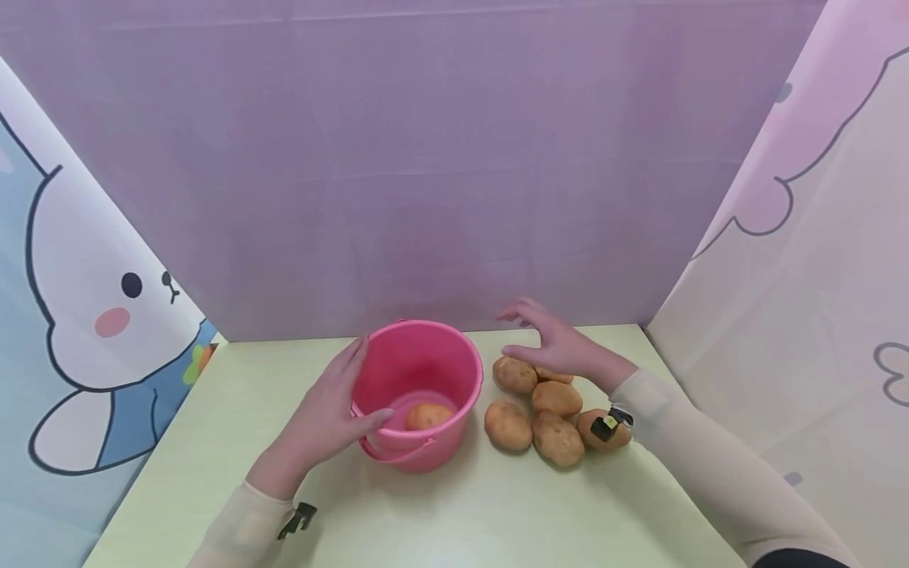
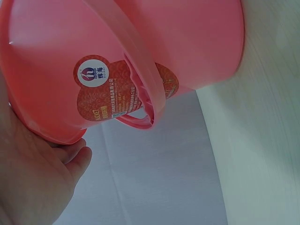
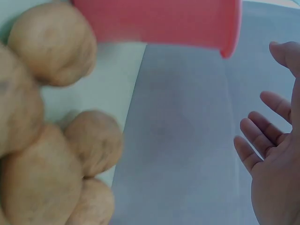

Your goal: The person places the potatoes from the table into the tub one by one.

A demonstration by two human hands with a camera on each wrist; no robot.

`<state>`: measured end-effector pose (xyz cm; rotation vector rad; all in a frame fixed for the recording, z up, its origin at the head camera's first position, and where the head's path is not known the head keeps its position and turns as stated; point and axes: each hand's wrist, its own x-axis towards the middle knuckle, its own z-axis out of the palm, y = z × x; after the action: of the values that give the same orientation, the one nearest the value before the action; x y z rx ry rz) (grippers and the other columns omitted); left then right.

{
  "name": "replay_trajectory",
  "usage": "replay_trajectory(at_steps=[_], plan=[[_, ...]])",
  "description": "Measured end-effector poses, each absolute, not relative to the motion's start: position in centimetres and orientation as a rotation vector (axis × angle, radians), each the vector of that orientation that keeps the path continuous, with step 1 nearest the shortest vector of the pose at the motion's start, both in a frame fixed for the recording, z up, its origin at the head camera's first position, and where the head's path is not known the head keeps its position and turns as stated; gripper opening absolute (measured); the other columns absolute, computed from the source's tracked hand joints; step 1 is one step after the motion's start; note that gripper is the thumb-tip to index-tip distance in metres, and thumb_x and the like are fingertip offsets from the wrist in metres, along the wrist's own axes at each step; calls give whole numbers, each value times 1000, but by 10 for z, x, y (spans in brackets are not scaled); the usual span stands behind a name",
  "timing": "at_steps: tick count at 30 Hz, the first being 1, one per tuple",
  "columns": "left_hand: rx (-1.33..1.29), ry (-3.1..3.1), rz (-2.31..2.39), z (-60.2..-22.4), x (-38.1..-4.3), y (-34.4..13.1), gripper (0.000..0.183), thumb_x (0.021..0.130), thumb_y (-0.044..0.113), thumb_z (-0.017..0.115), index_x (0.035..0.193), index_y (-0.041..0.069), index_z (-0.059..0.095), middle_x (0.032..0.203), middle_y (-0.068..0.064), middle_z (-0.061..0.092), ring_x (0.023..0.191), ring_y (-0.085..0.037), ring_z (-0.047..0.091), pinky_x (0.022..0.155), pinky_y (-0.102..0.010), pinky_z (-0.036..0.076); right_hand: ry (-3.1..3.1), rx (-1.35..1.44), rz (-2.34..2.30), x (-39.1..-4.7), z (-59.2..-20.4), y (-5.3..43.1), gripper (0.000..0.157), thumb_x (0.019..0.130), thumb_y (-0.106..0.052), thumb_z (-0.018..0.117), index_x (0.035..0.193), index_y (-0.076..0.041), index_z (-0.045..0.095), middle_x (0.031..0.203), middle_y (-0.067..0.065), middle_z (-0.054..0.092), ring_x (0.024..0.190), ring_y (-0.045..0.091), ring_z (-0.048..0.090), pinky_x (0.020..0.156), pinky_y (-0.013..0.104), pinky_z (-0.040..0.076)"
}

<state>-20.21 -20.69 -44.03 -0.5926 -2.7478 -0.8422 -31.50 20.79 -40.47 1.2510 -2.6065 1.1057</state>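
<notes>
A pink bucket (image 1: 419, 335) stands upright on the table with one potato (image 1: 428, 416) on its bottom. My left hand (image 1: 334, 406) holds the bucket's left rim, the thumb over the near edge and the fingers along the outer side. In the left wrist view the fingers (image 2: 77, 161) bend round the rim, near the hanging handle (image 2: 152, 89). My right hand (image 1: 561, 341) hovers over the far side of a potato pile (image 1: 557, 400), right of the bucket. Its fingers are spread and loosely bent, with nothing between them, as the right wrist view also shows.
The pale table (image 1: 398, 521) ends at a purple cloth backdrop (image 1: 454, 173) just behind the bucket. Printed cloth panels rise on both sides, the left one with a white cartoon animal (image 1: 106, 260). Several potatoes lie close together beside the bucket.
</notes>
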Motion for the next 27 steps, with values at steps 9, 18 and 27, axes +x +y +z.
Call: replay_trajectory(at_steps=[9,18,27], plan=[[-593,-2753,-840,-442,-204,-206,124,91,74,78,178,10,17,181,-13,24,163,-43,31,108,-68,55,-2657,1140,1067,-328,-430,241,48,103,-24,81,145,-10,63,144,7,62,135,33,58,112,63,50],[-587,-2752,-857,-441,-203,-205,124,91,72,79,178,10,18,181,-13,25,162,-43,31,106,-67,57,-2788,959,1087,-339,-457,268,49,103,-24,82,146,-12,63,148,15,60,136,41,56,113,67,47],[-572,-2748,-858,-444,-205,-205,124,90,74,79,179,13,17,182,-11,24,162,-43,31,104,-67,58,-2833,904,1139,-346,-474,280,50,103,-19,80,148,-9,62,151,15,59,135,43,56,114,69,46]])
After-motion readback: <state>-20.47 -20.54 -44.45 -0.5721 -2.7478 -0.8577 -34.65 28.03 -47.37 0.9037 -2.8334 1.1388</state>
